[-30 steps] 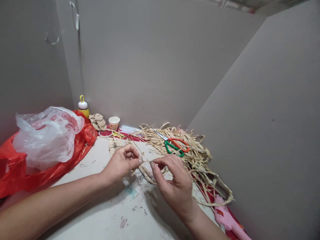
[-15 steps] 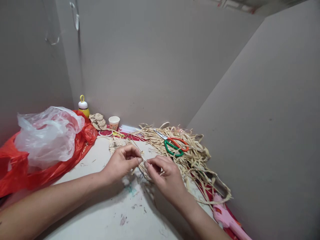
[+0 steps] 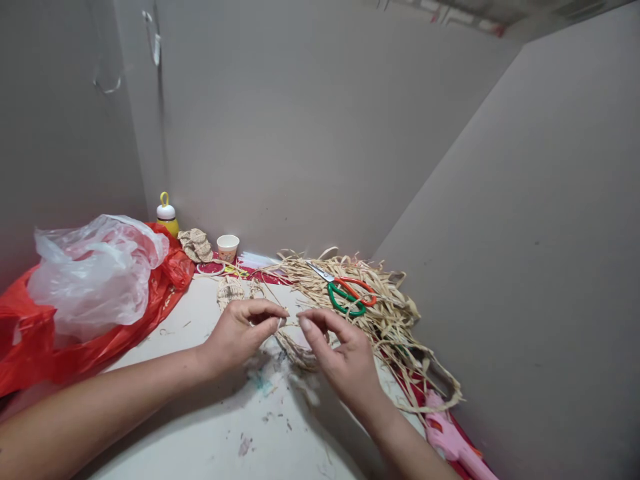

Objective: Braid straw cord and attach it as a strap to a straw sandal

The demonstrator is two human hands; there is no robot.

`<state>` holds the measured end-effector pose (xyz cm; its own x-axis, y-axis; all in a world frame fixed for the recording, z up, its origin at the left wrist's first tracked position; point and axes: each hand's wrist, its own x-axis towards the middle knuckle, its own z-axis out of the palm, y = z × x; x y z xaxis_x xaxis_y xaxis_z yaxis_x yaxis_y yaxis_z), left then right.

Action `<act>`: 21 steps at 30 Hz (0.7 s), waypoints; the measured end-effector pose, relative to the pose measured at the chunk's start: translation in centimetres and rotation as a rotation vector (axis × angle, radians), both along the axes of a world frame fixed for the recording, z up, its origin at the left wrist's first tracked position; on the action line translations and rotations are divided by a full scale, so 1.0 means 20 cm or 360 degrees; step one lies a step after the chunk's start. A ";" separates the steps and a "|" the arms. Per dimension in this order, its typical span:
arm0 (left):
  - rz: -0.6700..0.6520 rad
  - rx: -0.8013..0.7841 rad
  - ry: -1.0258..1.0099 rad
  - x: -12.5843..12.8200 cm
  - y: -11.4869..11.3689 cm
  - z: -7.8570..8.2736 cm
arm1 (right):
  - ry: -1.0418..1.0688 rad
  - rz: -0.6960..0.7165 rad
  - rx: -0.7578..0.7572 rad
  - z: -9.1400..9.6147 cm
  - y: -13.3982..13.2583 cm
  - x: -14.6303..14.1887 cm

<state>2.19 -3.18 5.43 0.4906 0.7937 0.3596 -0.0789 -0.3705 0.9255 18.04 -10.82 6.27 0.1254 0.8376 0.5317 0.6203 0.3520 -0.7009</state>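
My left hand (image 3: 240, 330) is closed in a pinch on a thin pale straw strand (image 3: 291, 313) over the white table (image 3: 210, 413). My right hand (image 3: 340, 357) faces it a few centimetres to the right, thumb and forefinger pinched on the same strand. Below and between the two hands lies a small woven straw piece (image 3: 299, 352), partly hidden by my right fingers. A loose pile of straw strips (image 3: 395, 320) spreads behind and to the right of my right hand.
Scissors (image 3: 347, 292) with orange and green handles lie on the straw pile. A clear bag (image 3: 95, 270) sits on a red bag (image 3: 30, 347) at left. A yellow bottle (image 3: 167, 213), paper cup (image 3: 228, 247) and woven scraps stand at the back. A pink glue gun (image 3: 453, 443) lies at right. Grey walls enclose the table.
My right hand moved in toward the left hand, then eased slightly away again. The left hand stayed almost in place, still pinching the strand.
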 end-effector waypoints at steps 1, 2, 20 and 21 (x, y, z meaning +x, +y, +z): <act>-0.0037 -0.0083 -0.0024 0.00 0.00 0.01 | 0.0056 0.0013 -0.0110 -0.01 0.01 0.00; -0.0073 -0.0145 -0.0049 0.00 0.00 0.01 | 0.0086 0.0044 -0.0224 -0.01 0.01 0.00; -0.0083 -0.0256 -0.0113 -0.01 0.02 0.03 | -0.0019 0.0356 -0.0309 0.00 0.01 0.01; -0.0062 -0.0197 -0.0112 -0.01 0.02 0.02 | -0.0020 0.0353 -0.0288 0.00 0.00 0.01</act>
<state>1.93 -2.76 5.91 0.4989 0.8150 0.2948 -0.1572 -0.2494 0.9556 18.29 -10.80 6.36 -0.0775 0.9253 0.3713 0.5511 0.3501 -0.7574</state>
